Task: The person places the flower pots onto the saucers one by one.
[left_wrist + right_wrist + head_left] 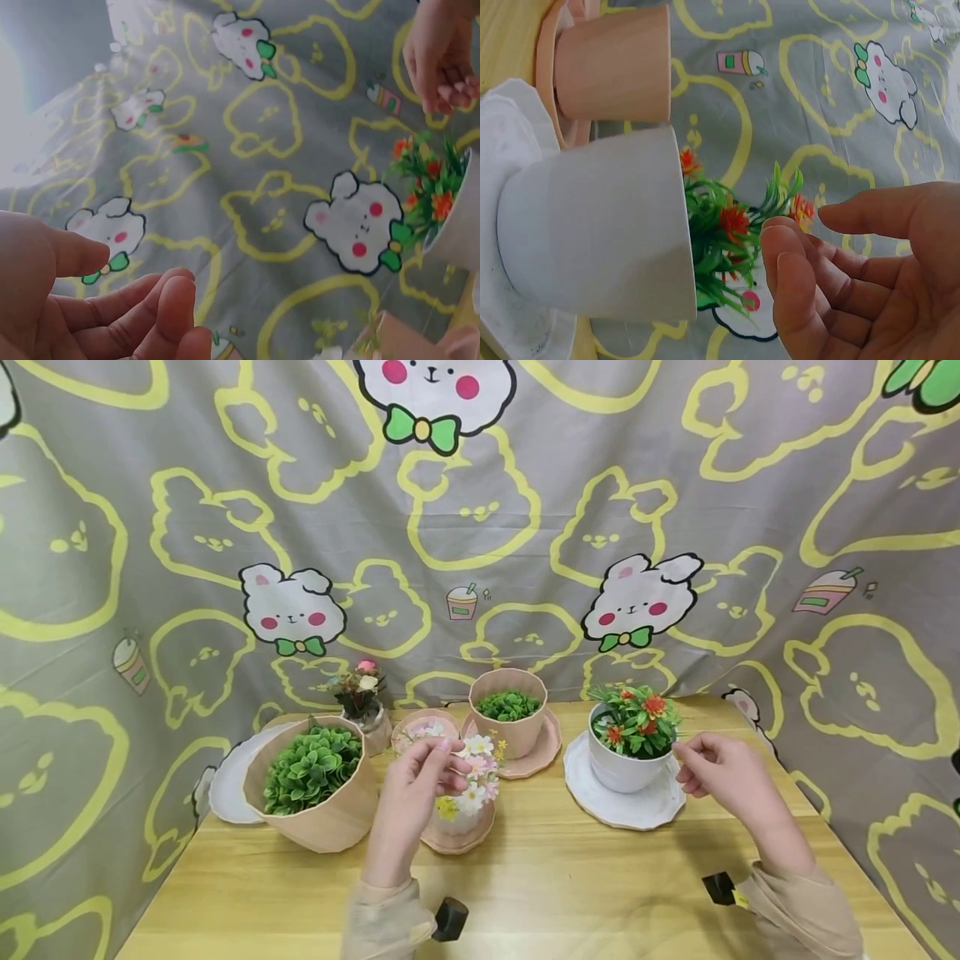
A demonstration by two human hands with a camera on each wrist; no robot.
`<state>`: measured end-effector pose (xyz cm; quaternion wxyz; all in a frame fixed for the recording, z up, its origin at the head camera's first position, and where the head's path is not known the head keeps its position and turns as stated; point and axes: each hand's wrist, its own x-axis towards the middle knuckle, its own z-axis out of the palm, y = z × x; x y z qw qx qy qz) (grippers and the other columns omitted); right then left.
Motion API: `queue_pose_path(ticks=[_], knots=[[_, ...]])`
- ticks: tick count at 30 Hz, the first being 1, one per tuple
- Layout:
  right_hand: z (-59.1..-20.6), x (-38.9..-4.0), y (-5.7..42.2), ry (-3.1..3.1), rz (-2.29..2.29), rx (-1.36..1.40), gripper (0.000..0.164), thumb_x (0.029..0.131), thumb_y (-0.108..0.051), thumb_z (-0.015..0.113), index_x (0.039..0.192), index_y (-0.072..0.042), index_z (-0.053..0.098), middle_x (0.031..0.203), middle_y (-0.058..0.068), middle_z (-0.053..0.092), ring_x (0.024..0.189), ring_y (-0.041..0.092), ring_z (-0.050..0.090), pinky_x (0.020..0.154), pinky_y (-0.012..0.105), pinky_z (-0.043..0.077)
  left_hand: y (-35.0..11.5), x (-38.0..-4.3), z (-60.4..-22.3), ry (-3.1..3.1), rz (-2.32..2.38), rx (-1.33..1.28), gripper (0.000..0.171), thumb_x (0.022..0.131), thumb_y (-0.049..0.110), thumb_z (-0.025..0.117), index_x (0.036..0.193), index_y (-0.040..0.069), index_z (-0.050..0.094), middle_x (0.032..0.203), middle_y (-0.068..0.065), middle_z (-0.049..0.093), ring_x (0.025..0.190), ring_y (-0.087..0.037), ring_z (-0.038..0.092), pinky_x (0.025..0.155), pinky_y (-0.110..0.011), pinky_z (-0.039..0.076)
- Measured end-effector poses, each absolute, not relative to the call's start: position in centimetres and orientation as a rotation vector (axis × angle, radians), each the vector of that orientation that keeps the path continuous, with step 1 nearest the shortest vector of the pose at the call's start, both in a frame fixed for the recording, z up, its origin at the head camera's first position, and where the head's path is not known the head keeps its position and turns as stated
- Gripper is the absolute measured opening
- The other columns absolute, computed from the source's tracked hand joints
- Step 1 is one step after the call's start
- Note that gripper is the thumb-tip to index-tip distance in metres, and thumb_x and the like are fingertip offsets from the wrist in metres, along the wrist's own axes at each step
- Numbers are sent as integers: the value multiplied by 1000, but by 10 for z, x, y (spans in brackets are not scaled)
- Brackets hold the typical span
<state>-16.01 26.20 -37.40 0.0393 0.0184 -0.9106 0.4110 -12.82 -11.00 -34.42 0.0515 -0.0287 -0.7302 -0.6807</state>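
Head view: loosely spread hands hover by potted flowers on a wood-grain table — bunny-print cloth behind.

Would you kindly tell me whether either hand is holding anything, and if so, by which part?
Nothing is held: the left hand is empty, and the right hand is near the red-flowered plant without gripping it.

From my three feeds I can read no text, label, brand, number or sign on anything.
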Motion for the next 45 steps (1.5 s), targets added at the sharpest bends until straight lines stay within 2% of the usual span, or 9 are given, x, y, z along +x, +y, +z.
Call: queue_pose_path(ticks=[7,13,18,26,32,36,40,45], knots=[[-377,-162,243,-2847,1235,85,36,100,-33,55,93,1,63,71,6,69,59,11,64,55,25,57,-133,-125,-354,-2274,-1975,74,36,103,28,49,108,-4,63,86,-11,69,68,-13,65,68,-26,58],[-379,-168,221,-2872,1297,160,32,98,-30,57,92,1,62,69,7,68,60,14,64,55,25,56,-151,-123,-372,-2294,-1957,180,31,103,22,49,107,-6,61,83,-9,68,67,-13,65,67,-29,59],[-385,-175,199,-2866,1350,243,26,98,-26,58,89,-2,62,67,7,67,57,13,63,52,25,55,-158,-125,-387,-2365,-1930,248,23,100,15,52,107,-4,62,79,-5,67,66,-12,65,63,-25,57],[-398,-186,165,-2903,1418,360,20,97,-20,58,88,-3,62,62,7,64,52,15,61,51,28,54,-167,-134,-411,-2509,-1827,302,21,97,12,53,109,-4,62,88,-17,70,68,-18,66,63,-29,57],[-414,-193,143,-2928,1477,431,17,97,-18,58,87,-4,62,60,5,63,52,19,62,50,33,55,-172,-142,-427,-2599,-1726,278,23,94,8,52,109,-7,62,89,-20,68,67,-17,65,63,-35,59],[-421,-196,129,-2942,1499,448,18,96,-17,59,83,-4,62,59,5,63,50,20,62,50,36,57,-175,-147,-438,-2674,-1595,254,24,94,9,52,108,-8,63,87,-20,69,66,-18,65,60,-31,56],[-429,-199,116,-2954,1487,479,19,94,-16,59,82,-3,63,58,6,64,47,15,61,48,31,55,-177,-153,-450,-2749,-1450,254,26,94,15,54,106,-6,65,80,-16,69,61,-17,62,55,-26,50],[-442,-203,103,-2975,1485,493,20,94,-17,59,83,-1,64,56,6,63,45,12,59,45,26,52,-174,-156,-461,-2748,-1478,340,28,94,17,54,108,-5,64,75,-15,66,54,-17,59,50,-29,50]])
